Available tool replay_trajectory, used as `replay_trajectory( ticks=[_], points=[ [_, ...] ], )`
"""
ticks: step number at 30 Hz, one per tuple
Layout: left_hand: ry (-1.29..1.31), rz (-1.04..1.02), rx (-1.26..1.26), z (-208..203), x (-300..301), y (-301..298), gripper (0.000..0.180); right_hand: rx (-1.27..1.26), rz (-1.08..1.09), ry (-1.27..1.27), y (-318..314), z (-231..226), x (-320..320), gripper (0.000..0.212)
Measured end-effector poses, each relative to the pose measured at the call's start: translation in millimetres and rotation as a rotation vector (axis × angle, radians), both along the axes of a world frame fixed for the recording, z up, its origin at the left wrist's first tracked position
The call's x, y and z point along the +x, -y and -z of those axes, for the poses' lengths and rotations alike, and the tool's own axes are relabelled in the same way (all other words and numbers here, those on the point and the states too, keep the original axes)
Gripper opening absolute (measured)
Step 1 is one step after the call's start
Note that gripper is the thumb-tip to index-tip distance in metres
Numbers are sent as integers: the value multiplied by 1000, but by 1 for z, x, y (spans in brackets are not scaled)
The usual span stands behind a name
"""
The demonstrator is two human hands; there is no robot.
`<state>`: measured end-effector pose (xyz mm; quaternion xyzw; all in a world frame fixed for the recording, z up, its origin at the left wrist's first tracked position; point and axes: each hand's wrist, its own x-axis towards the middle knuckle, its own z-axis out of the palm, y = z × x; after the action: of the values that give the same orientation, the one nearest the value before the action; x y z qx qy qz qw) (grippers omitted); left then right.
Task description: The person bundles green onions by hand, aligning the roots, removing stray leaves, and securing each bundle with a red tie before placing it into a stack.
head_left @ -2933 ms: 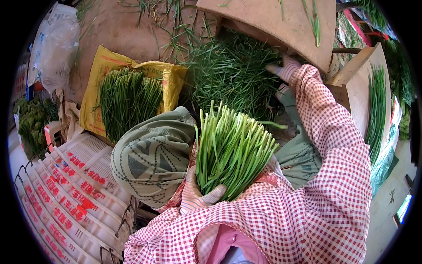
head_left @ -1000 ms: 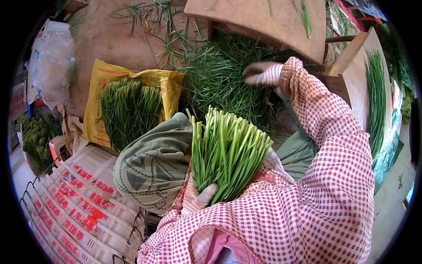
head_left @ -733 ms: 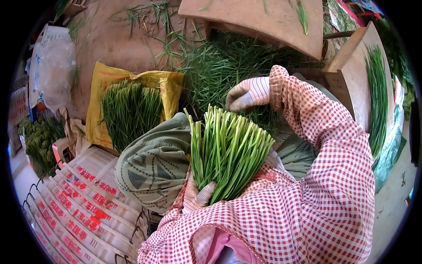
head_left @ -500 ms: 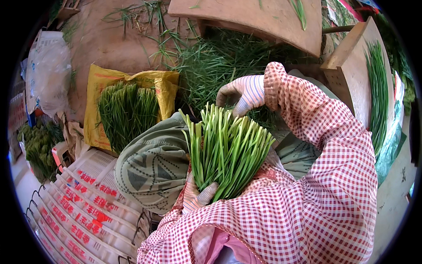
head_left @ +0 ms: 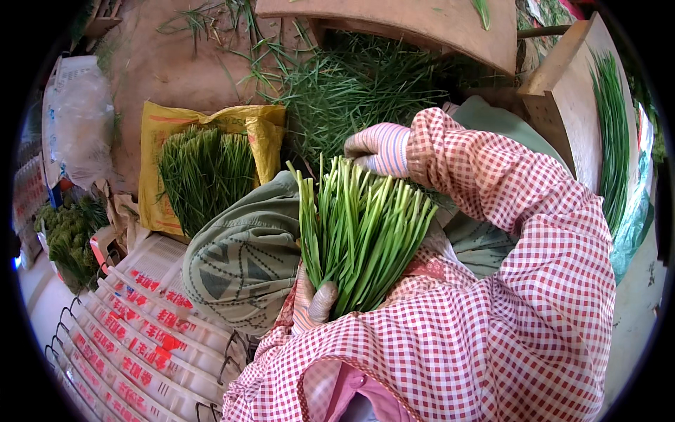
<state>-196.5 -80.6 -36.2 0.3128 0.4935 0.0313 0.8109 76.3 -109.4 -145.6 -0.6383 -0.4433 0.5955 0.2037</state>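
Observation:
A thick bunch of garlic chives (head_left: 362, 239) rests against my lap, pale stem ends up and green leaves down. My left hand (head_left: 313, 302), in a striped glove, is closed round its lower left side with the thumb in front. Just beyond the stem ends is my right hand (head_left: 383, 148), also gloved, its fingers bent in and the thumb close to them. Whether anything sits between those fingertips is hidden. To the left of my knee, a second mass of chives (head_left: 204, 176) stands in a yellow bag (head_left: 151, 162).
Loose green leaves (head_left: 358, 84) are heaped on the ground ahead. A wooden board (head_left: 408, 21) lies beyond them. At the right a wooden stool (head_left: 562, 91) has long chives across it. White plastic crates (head_left: 133, 337) with red print are at the lower left.
My right hand's fingers have drawn together from a wide curve, close to the stem ends. The bunch has straightened slightly, with my left hand still on it.

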Motion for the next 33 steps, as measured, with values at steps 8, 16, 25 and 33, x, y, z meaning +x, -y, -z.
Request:
replay_trajectory(
  ticks=[8,16,25,33],
  points=[
    [-5,191,94,-12,3,-1,80,-42,44,747,4,35,71,31],
    [106,9,-111,-19,-5,4,85,-210,-233,397,28,42,68,41],
    [299,-8,-55,-23,-29,15,78,457,739,-546,61,-87,30,25],
    [421,-5,-79,-24,-36,25,68,704,188,307,92,-145,-44,19]
  ],
)
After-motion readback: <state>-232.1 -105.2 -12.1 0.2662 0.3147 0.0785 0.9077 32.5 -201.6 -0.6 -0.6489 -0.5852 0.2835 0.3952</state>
